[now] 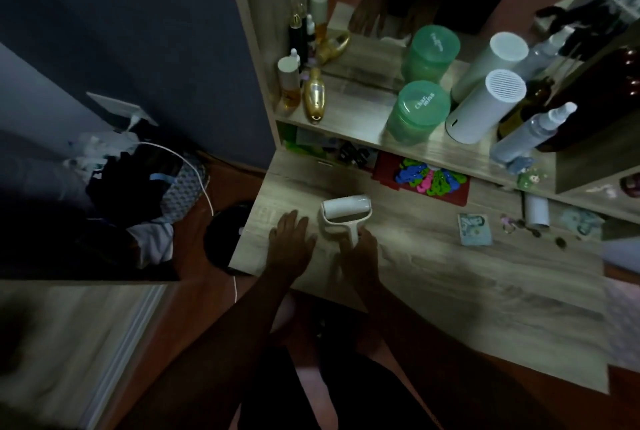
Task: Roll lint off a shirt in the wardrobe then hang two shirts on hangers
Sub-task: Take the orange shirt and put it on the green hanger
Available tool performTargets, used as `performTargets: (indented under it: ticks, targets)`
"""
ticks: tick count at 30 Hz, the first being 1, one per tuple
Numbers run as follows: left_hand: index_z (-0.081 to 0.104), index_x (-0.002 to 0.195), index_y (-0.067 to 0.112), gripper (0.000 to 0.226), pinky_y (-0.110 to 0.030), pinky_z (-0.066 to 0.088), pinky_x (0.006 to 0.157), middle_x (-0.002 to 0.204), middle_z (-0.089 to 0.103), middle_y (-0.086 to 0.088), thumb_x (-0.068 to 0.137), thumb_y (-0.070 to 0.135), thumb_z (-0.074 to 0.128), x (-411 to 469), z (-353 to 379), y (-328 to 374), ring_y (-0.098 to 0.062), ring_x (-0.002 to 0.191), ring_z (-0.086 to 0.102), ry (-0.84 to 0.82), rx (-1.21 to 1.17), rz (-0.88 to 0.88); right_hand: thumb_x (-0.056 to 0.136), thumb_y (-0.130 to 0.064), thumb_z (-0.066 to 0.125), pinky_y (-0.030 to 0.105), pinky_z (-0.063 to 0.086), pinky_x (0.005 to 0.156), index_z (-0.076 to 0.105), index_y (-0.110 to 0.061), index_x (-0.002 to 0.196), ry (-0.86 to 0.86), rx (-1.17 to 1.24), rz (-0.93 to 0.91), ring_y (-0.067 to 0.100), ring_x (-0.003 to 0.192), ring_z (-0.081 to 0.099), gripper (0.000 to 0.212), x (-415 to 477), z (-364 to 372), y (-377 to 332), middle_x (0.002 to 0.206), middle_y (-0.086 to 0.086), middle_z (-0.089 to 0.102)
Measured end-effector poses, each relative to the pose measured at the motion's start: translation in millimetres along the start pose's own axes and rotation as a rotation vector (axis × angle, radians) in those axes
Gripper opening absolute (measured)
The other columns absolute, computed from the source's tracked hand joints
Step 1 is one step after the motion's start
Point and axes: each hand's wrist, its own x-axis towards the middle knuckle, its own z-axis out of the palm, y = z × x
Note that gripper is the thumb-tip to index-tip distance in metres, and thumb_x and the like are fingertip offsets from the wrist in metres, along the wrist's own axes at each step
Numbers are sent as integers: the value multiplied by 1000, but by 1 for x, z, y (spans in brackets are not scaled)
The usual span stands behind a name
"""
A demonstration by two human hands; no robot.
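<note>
Right hand, nearest with its forearm, is closed round the handle of the lint roller, whose drum sits at 12 o'clock from that hand, on or just above the worktop; contact unconfirmed. Left hand lies flat, fingers straight, at 9 o'clock of the roller. No shirt in view. Judgement: lift straight up with a firm grip, keeping the sticky drum off the worktop.

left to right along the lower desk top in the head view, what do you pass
left hand → lint roller → folded banknote → small white tube
</note>
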Motion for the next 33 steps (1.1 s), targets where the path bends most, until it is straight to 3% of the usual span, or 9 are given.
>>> performTargets:
  ticks: [4, 9, 12, 17, 20, 21, 24, 25, 33]
  targets:
    - [55, 131, 9, 46, -56, 42, 101, 144, 47, -19, 93, 36, 57, -2, -5, 0, -37, 133, 43, -36, -14, -15, 87, -51, 44, 37, 50, 84, 60, -1, 110, -60, -134, -21, 34, 99, 62, 58, 3, 0, 10, 106, 18, 64]
    - [57, 131, 13, 50, -51, 44, 102, 142, 50, -15, 93, 45, 53, -14, -17, -1, -34, 131, 47, 39, -111, -100, 89, -23, 63, 42, 46, 97, 50, -2, 131, -95, -161, -145, 35, 117, 52, 49, -23, -27, -25, 126, 20, 51]
    - [52, 137, 14, 51, -44, 37, 106, 147, 44, -11, 95, 43, 54, -26, -46, -2, -30, 136, 40, 96, -166, -133, 86, -16, 64, 46, 50, 94, 55, -6, 125, -53, -66, -315, 31, 113, 55, 41, -42, -26, -49, 123, 17, 53]
    - [59, 112, 13, 34, -39, 46, 86, 114, 59, -11, 94, 41, 52, -62, -127, -32, -30, 106, 56, 377, -231, -191, 90, -14, 61, 24, 48, 80, 61, -12, 112, -275, 20, -508, 18, 95, 59, 22, -81, -13, -142, 105, 3, 59]
    - [60, 116, 12, 48, -40, 48, 90, 118, 60, -12, 91, 47, 39, -98, -183, -67, -31, 109, 56, 553, -224, -269, 93, -15, 57, 3, 40, 63, 62, -10, 110, -443, 0, -663, 13, 85, 57, 18, -116, 14, -211, 96, 1, 61]
    - [60, 120, 12, 52, -40, 48, 91, 121, 60, -11, 90, 48, 38, -114, -203, -79, -31, 110, 56, 615, -210, -304, 91, -16, 58, 4, 43, 66, 62, -15, 108, -484, 9, -718, 16, 86, 60, 17, -134, 26, -234, 96, 1, 62]
    - [59, 123, 15, 46, -39, 48, 90, 121, 60, -7, 92, 46, 45, -166, -258, -120, -27, 110, 55, 801, -166, -408, 83, -30, 58, 39, 56, 79, 60, -30, 96, -622, 32, -930, 22, 83, 65, 14, -191, 67, -294, 88, -2, 64]
    - [58, 123, 16, 44, -39, 48, 90, 120, 60, -6, 92, 45, 48, -186, -277, -134, -26, 110, 55, 865, -150, -442, 84, -29, 60, 39, 55, 79, 61, -30, 96, -664, 43, -1002, 20, 81, 64, 13, -214, 79, -314, 85, -3, 63]
    - [59, 121, 16, 40, -41, 47, 96, 115, 63, -6, 93, 44, 53, -352, -430, -237, -25, 109, 57, 1274, 24, -627, 91, -12, 62, 2, 40, 64, 64, -10, 101, -950, 174, -1365, -6, 65, 55, 10, -413, 137, -447, 79, -5, 58]
